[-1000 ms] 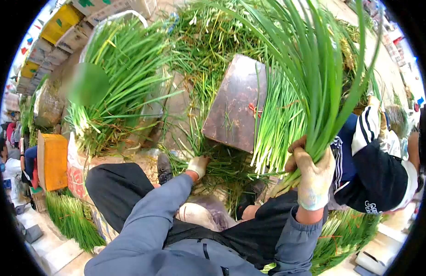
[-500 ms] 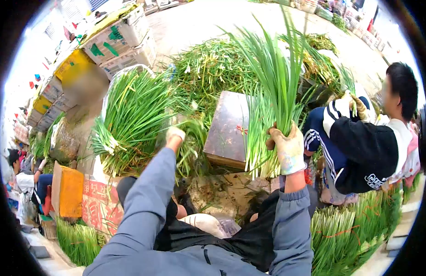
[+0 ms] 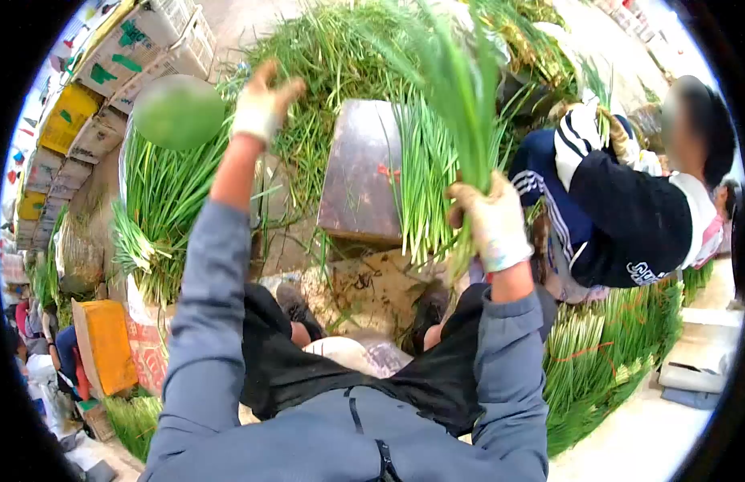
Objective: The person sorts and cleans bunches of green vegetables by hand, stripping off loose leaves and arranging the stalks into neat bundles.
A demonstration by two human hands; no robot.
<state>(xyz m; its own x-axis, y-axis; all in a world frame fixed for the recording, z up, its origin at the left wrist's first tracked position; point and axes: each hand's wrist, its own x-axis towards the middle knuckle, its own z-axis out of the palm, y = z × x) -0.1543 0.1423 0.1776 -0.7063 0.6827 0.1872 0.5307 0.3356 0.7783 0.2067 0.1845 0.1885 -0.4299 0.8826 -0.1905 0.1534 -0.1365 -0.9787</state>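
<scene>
My right hand (image 3: pixel 491 223), in a pale, stained glove, is closed round the lower stems of a bunch of green garlic (image 3: pixel 471 120), its long flat leaves pointing up and slightly blurred. My left hand (image 3: pixel 264 103), also gloved, is raised with fingers apart and nothing in it, near a heap of loose leaves. Below and left of it lies a pile of green garlic (image 3: pixel 176 189) with pale stem ends. Between my hands stands a dark, flat-topped block (image 3: pixel 358 173). Along its right side lie more green garlic stalks (image 3: pixel 427 193), close to my right hand.
A co-worker (image 3: pixel 630 201) sits close on my right, holding some stalks. Behind that person stand tied green bundles (image 3: pixel 597 345). White crates (image 3: pixel 135 56) are stacked at the far left, and an orange box (image 3: pixel 107 345) stands nearer. Loose leaves (image 3: pixel 340 56) cover the ground ahead.
My left hand has moved up and away from me, and its fingers have spread. My right hand keeps its hold on the bunch. The whole view has shifted.
</scene>
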